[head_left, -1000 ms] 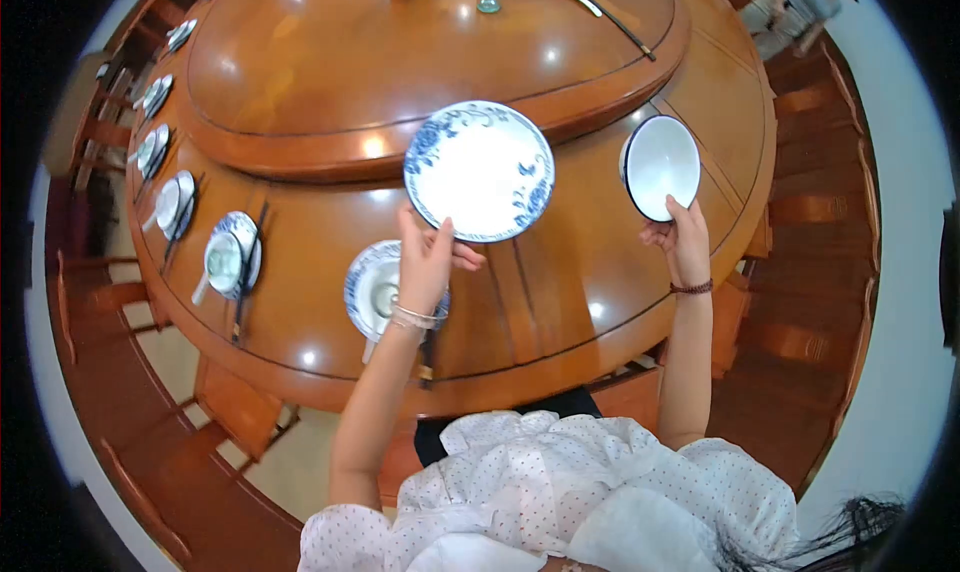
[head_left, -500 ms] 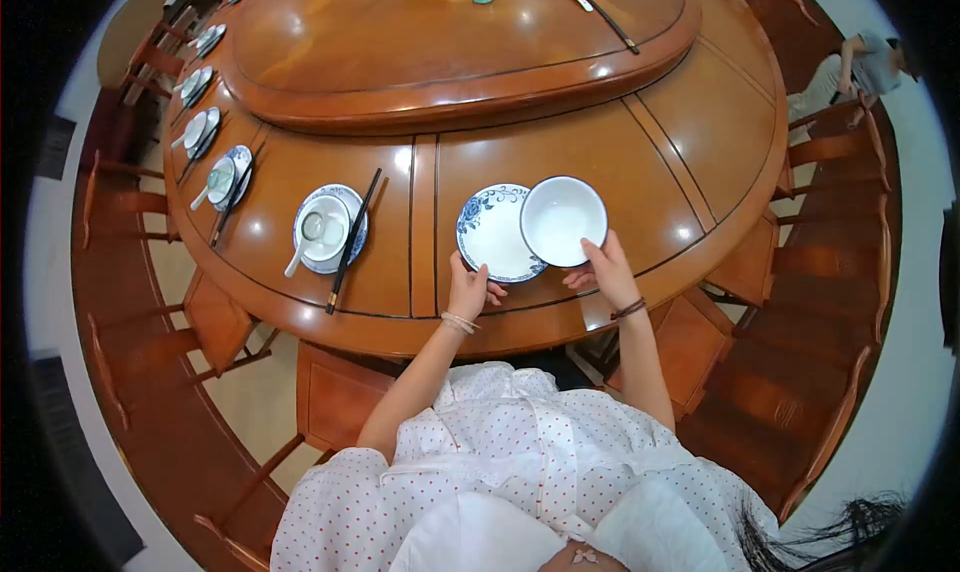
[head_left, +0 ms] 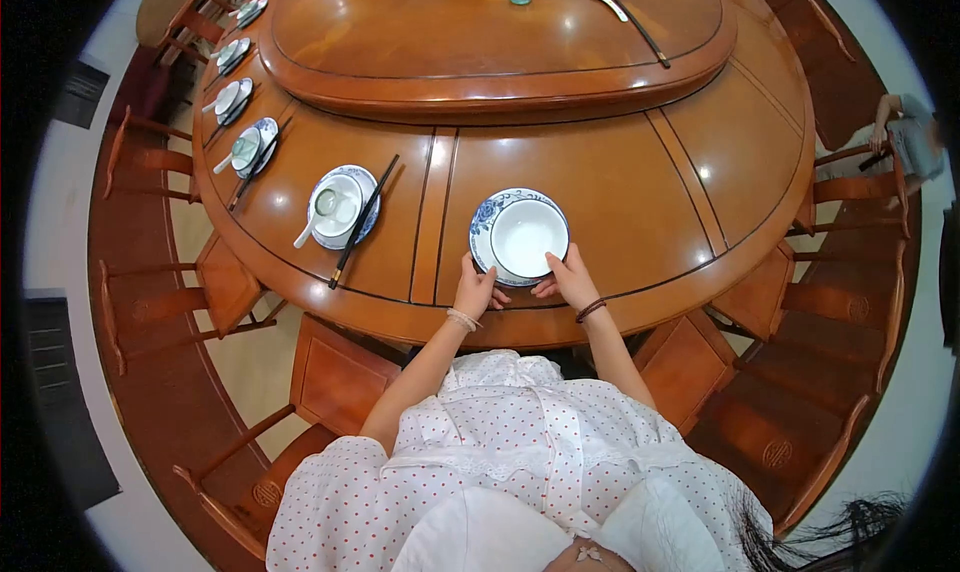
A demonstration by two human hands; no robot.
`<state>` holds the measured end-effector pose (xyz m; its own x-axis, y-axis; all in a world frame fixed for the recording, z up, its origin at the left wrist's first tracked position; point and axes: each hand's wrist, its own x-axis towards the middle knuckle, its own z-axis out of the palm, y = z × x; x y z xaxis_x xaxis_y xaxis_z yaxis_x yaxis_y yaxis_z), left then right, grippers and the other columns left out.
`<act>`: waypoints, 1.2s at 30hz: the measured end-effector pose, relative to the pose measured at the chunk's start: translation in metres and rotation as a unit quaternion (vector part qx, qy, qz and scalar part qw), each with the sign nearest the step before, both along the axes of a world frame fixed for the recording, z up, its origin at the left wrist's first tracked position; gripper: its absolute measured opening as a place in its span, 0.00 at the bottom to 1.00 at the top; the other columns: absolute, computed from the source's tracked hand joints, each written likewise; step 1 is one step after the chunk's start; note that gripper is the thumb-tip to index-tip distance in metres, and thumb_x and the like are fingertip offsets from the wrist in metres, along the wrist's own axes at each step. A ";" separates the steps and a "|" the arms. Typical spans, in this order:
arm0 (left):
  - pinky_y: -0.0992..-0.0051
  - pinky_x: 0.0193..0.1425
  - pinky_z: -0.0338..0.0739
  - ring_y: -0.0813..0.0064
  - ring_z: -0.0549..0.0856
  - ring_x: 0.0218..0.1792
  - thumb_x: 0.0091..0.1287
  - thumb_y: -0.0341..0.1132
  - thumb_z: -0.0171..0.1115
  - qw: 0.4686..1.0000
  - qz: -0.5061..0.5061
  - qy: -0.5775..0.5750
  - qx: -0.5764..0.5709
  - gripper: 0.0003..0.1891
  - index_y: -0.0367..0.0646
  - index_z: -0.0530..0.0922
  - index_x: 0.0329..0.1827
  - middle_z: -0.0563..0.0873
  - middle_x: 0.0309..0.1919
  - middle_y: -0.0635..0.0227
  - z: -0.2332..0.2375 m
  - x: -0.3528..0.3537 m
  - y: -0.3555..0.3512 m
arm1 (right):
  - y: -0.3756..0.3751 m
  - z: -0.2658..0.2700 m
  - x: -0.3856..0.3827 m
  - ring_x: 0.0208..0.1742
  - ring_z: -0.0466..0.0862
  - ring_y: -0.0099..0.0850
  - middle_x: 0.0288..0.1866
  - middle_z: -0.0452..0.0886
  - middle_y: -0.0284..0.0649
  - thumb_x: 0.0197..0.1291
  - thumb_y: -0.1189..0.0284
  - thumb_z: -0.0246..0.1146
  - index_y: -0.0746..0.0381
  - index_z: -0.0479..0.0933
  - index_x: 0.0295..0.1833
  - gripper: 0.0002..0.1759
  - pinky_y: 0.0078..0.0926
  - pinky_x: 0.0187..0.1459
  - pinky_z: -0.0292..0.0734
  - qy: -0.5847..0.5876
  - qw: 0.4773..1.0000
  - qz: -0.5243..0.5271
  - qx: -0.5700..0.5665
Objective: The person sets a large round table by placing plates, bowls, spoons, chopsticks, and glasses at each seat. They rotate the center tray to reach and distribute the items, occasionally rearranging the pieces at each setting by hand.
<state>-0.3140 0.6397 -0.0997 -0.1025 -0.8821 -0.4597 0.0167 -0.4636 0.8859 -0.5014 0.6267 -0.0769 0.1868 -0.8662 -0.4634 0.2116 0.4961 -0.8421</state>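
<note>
White bowl (head_left: 524, 235) is set inside blue-patterned plate (head_left: 487, 217), on round wooden table (head_left: 620, 192) nr its edge. Bowl's near rim is pinched by right hand (head_left: 570, 280). Plate's near rim is gripped by left hand (head_left: 475, 290), fingers curled. Left of the left fingers, a 2nd place setting (head_left: 340, 207) w/ chopsticks (head_left: 363, 222) is laid. Well beyond the fingertips, raised turntable (head_left: 450, 42) is seen.

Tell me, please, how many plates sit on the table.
6: one plate under the bowl by the hands, one to its left, four more curving away along the left rim. More may be cut off at the top.
</note>
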 end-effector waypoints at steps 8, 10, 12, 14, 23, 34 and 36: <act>0.74 0.19 0.78 0.68 0.83 0.21 0.69 0.37 0.44 0.994 -0.042 -0.079 0.059 0.31 0.43 0.36 0.67 0.82 0.33 0.52 0.020 0.009 0.002 | -0.006 -0.008 0.009 0.21 0.81 0.38 0.33 0.74 0.54 0.65 0.70 0.48 0.66 0.49 0.51 0.18 0.27 0.18 0.80 0.000 1.000 0.018 0.019; 0.73 0.20 0.78 0.68 0.83 0.21 0.69 0.37 0.45 0.993 -0.036 -0.091 0.070 0.33 0.42 0.34 0.67 0.83 0.33 0.52 0.020 0.016 0.005 | -0.007 -0.008 0.012 0.21 0.81 0.38 0.32 0.75 0.54 0.65 0.70 0.48 0.66 0.49 0.51 0.18 0.27 0.18 0.80 -0.006 1.000 0.017 0.017; 0.74 0.20 0.78 0.70 0.82 0.21 0.69 0.38 0.46 0.994 -0.022 -0.093 0.056 0.35 0.41 0.32 0.68 0.83 0.31 0.54 0.021 0.025 0.009 | -0.005 -0.008 0.013 0.21 0.81 0.38 0.31 0.75 0.54 0.65 0.70 0.48 0.66 0.48 0.52 0.19 0.27 0.18 0.80 -0.011 1.000 0.015 0.018; 0.76 0.19 0.77 0.71 0.81 0.20 0.68 0.38 0.47 0.993 -0.013 -0.101 0.059 0.35 0.40 0.33 0.68 0.82 0.28 0.57 0.024 0.034 0.010 | -0.004 -0.006 0.013 0.19 0.81 0.35 0.33 0.76 0.56 0.65 0.68 0.49 0.67 0.55 0.50 0.16 0.27 0.17 0.78 0.061 0.998 0.016 0.015; 0.84 0.16 0.62 0.85 0.68 0.15 0.66 0.34 0.51 0.975 0.083 -0.191 -0.074 0.24 0.37 0.55 0.62 0.72 0.17 0.74 0.056 0.038 -0.020 | -0.072 0.048 -0.041 0.53 0.75 0.43 0.53 0.75 0.47 0.61 0.71 0.51 0.66 0.65 0.57 0.20 0.36 0.52 0.70 0.516 0.813 -0.050 -0.265; 0.87 0.27 0.65 0.87 0.70 0.22 0.66 0.27 0.50 0.976 0.112 -0.120 -0.145 0.11 0.36 0.68 0.50 0.71 0.19 0.75 0.096 0.020 -0.096 | -0.236 0.021 -0.023 0.72 0.49 0.42 0.72 0.45 0.47 0.46 0.82 0.55 0.64 0.47 0.69 0.42 0.38 0.68 0.50 0.709 0.609 0.089 -0.345; 0.87 0.27 0.66 0.87 0.72 0.23 0.66 0.26 0.50 0.976 0.113 -0.119 -0.142 0.11 0.37 0.68 0.50 0.72 0.21 0.75 0.089 0.027 -0.102 | -0.239 0.018 -0.016 0.72 0.49 0.44 0.72 0.45 0.50 0.45 0.82 0.57 0.66 0.47 0.69 0.43 0.37 0.68 0.50 0.718 0.604 0.097 -0.331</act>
<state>-0.2875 0.5375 -0.0105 0.1906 -0.9649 -0.1809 -0.1323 -0.2078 0.9692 -0.5174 0.3873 -0.0587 0.1304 -0.9771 0.1683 -0.9818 -0.1509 -0.1154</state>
